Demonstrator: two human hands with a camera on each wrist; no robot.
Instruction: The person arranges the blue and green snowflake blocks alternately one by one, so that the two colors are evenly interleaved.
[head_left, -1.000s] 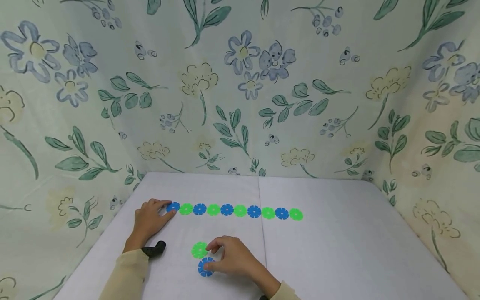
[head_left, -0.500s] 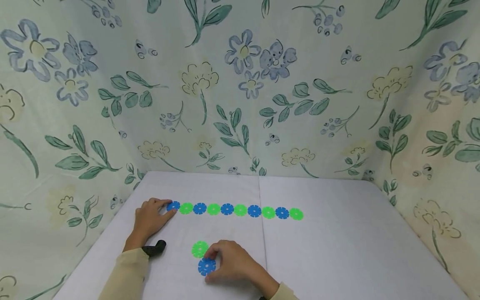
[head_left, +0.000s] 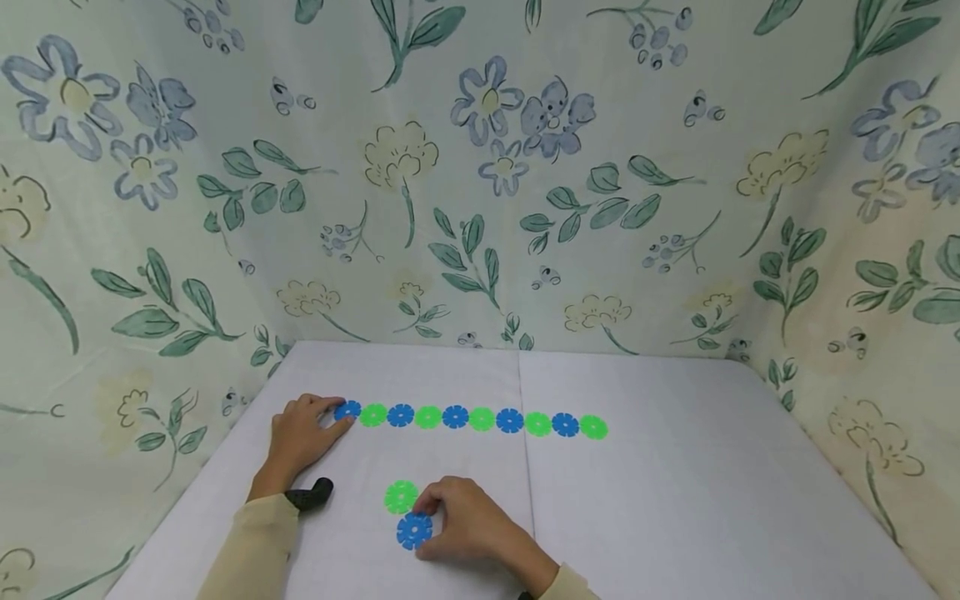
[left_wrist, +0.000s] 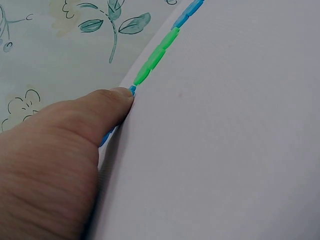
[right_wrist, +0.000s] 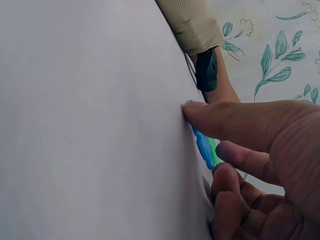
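Note:
Alternating blue and green notched plastic discs lie flat in a row [head_left: 455, 417]. My left hand [head_left: 298, 433] pinches the blue disc [head_left: 348, 411] at the row's left end between thumb and index finger. In the left wrist view the thumb [left_wrist: 117, 102] covers most of that disc. Lower down, my right hand [head_left: 468, 521] holds another blue notched disc [head_left: 415, 531] by its edges, thumb on the near side and index finger on the far side. Just beyond it lies a loose green notched disc [head_left: 401, 497], its edge close to the blue one.
A white cloth with a crease covers the table [head_left: 712, 467]. Floral curtains [head_left: 480, 250] rise at the back and both sides. A black strap device [head_left: 309, 496] sits on the left wrist, beside the beige sleeve [head_left: 251, 550].
My right thumb has slid from on top of the lower blue disc to its near edge, and the fingers now grip its rim. The left hand and the row have stayed put.

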